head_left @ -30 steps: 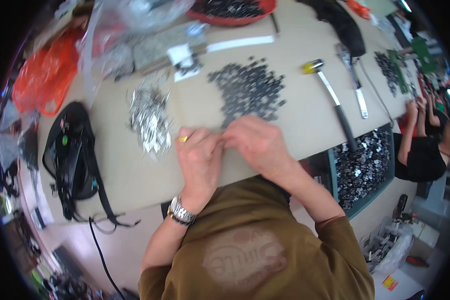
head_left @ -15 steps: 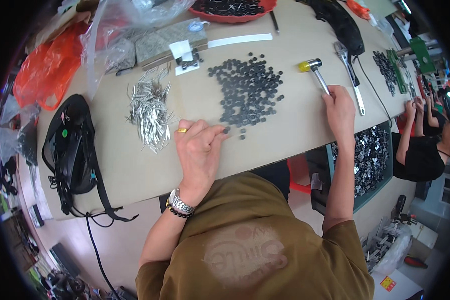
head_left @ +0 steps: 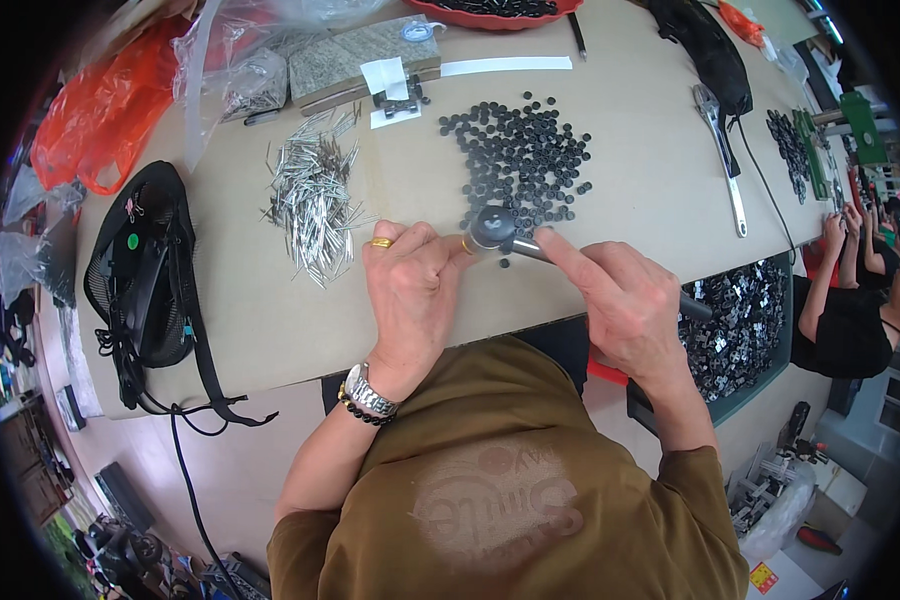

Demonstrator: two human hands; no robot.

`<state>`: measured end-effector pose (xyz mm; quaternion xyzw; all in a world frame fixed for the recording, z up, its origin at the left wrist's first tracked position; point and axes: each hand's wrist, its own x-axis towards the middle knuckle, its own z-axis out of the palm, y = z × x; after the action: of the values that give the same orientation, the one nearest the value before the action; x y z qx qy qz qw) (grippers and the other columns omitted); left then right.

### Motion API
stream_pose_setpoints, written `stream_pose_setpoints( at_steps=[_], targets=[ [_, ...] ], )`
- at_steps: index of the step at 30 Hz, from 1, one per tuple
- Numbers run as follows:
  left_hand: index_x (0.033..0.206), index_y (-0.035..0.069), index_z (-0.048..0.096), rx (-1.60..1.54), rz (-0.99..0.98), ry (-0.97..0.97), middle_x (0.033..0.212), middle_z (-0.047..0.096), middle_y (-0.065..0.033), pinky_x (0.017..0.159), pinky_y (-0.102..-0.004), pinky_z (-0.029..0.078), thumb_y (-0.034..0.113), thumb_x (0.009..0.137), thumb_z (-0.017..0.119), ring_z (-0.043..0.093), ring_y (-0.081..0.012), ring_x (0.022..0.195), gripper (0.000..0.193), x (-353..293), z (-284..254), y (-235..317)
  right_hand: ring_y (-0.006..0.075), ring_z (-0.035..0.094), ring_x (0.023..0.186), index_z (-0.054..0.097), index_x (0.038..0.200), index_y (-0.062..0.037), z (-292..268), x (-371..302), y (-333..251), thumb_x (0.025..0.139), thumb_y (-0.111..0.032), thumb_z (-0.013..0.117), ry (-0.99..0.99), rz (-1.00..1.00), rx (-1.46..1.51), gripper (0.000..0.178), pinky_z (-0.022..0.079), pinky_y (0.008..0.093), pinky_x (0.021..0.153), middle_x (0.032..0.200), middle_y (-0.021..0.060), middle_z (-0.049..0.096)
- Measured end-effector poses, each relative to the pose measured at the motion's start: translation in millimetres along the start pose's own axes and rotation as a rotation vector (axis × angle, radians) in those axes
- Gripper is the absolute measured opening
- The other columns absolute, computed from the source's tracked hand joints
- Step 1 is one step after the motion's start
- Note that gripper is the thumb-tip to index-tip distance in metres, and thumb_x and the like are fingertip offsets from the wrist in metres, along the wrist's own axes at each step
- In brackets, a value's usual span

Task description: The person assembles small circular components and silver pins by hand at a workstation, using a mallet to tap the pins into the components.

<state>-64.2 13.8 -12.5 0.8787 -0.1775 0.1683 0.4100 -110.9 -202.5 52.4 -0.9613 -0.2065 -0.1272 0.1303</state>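
Observation:
My right hand grips a small hammer by its metal shaft, forefinger stretched along it. The dark round hammer head lies right at the fingertips of my left hand. Those left fingers are pinched together near the table top, and the head hides whatever they hold. Just beyond spreads a heap of small black round caps, a few of them loose at its near edge. Left of it lies a pile of thin silver metal pins.
An adjustable wrench and a black pouch lie at the right. Below the table edge stands a green bin of metal parts. A stone block, a red bowl and a black mesh bag surround the piles. A co-worker sits right.
My right hand has brought the hammer from the right side of the table to my left fingertips. The left hand remains pinched in about the same spot; the whole view has shifted slightly.

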Motion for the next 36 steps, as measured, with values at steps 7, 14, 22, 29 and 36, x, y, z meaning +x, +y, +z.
stream_pose_setpoints(
  at_steps=[7,14,22,29,36],
  targets=[
    [0.08,0.008,0.076,0.005,-0.017,-0.04,0.066,0.053,-0.0016,0.071,-0.0364,0.036,0.003,0.07,0.08,0.045,-0.0222,0.073,0.012,2.4,0.2,-3.6,0.0184,0.059,0.064,0.07,0.13,-0.0211,8.9,-0.2,3.3,0.067,0.0,0.063,0.116,-0.068,-0.052,0.067,0.05,0.0303,0.056,0.076,0.0016,0.056],
    [0.075,0.003,0.067,0.019,-0.009,-0.022,0.07,0.057,-0.0045,0.075,-0.0358,0.039,-0.003,0.074,0.076,0.047,-0.0237,0.074,0.011,2.8,-5.6,1.7,0.0123,0.057,0.061,0.063,0.136,-0.0081,10.7,-3.7,11.9,0.089,0.005,0.058,0.224,0.359,0.629,0.049,0.046,0.026,0.052,0.085,0.0052,0.067],
    [0.099,0.003,0.06,0.066,-0.126,-0.005,0.078,0.063,-0.0137,0.067,-0.0395,0.048,-0.001,0.089,0.066,0.062,-0.0305,0.071,0.013,35.3,-26.9,-5.8,0.0088,0.052,0.054,0.045,0.147,0.002,29.4,-25.7,51.5,0.099,-0.004,0.055,0.438,0.916,1.411,0.049,0.039,0.0212,0.046,0.085,0.0094,0.067],
    [0.094,0.003,0.055,0.481,0.259,-0.134,0.081,0.065,-0.0189,0.063,-0.0481,0.05,0.011,0.094,0.065,0.064,-0.0398,0.075,0.013,113.0,-18.3,-59.9,0.0084,0.053,0.054,0.045,0.148,0.0022,31.9,-23.4,52.9,0.099,-0.005,0.056,0.441,0.874,1.452,0.05,0.04,0.0215,0.047,0.084,0.0095,0.067],
    [0.09,0.001,0.053,0.619,0.372,-0.215,0.081,0.065,-0.0182,0.066,-0.0492,0.051,0.012,0.093,0.065,0.065,-0.0391,0.076,0.017,123.3,-8.3,-68.6,0.0081,0.054,0.055,0.047,0.147,0.0019,33.3,-26.1,53.1,0.099,-0.008,0.059,0.411,0.891,1.422,0.05,0.041,0.0214,0.046,0.084,0.0096,0.068]
  ],
)
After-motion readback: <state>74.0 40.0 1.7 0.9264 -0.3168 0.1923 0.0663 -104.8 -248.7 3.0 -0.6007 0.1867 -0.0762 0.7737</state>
